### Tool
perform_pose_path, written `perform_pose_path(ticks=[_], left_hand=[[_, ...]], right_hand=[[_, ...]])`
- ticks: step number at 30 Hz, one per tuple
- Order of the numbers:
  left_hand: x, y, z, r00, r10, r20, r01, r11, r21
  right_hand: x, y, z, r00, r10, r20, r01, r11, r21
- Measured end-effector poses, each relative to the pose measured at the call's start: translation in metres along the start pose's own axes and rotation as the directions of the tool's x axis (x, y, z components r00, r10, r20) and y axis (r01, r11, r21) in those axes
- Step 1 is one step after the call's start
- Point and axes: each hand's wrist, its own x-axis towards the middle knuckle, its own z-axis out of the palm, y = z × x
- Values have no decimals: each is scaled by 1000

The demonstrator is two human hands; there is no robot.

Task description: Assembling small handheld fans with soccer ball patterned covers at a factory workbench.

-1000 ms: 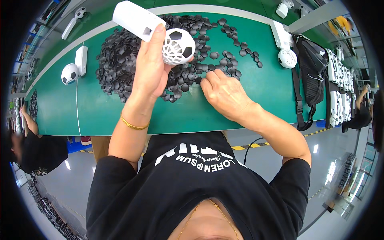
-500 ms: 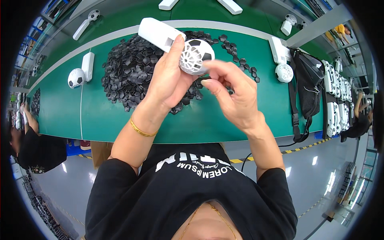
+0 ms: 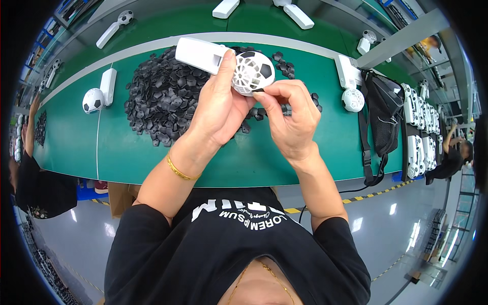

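My left hand (image 3: 217, 104) is wrapped round a white handheld fan (image 3: 199, 54), its thumb near where the flat handle joins the ball head. The ball head (image 3: 248, 70) has a slotted grille and black pentagon patches like a football. At its lower right edge my right hand (image 3: 292, 119) pinches a small black pentagon piece (image 3: 259, 90) between thumb and forefinger. That piece meets the ball's surface; the fingertips hide part of it. Behind my left hand spreads a big heap of loose black pentagon pieces (image 3: 157, 99) on the green table (image 3: 234, 165).
Another such fan (image 3: 108, 86) lies on the left, one more (image 3: 351, 91) on the right. Beside it rests a black mesh bag (image 3: 384, 112), then trays of fans (image 3: 416, 152). More fans lie beyond the white ledge (image 3: 300, 40). People sit at both sides.
My right hand has closed in on the ball, and its black piece now shows against the ball's lower edge. The fan has turned slightly, its handle more level. The whole view has shifted a little.
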Motion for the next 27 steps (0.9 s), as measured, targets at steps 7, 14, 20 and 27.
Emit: perform_pose_path(ticks=[7,14,20,27], left_hand=[[0,5,3,1000,8,18,-7,998,-62],[4,33,24,895,-190,404,290,935,-203],[-9,98,26,819,-515,255,50,506,861],[-14,86,45,883,-325,338,-327,89,941]], right_hand=[[3,7,5,992,121,15,-122,991,50],[62,13,-24,876,162,454,-381,809,447],[64,9,-44,832,384,401,-555,598,578],[29,7,-27,640,373,672,-769,298,566]])
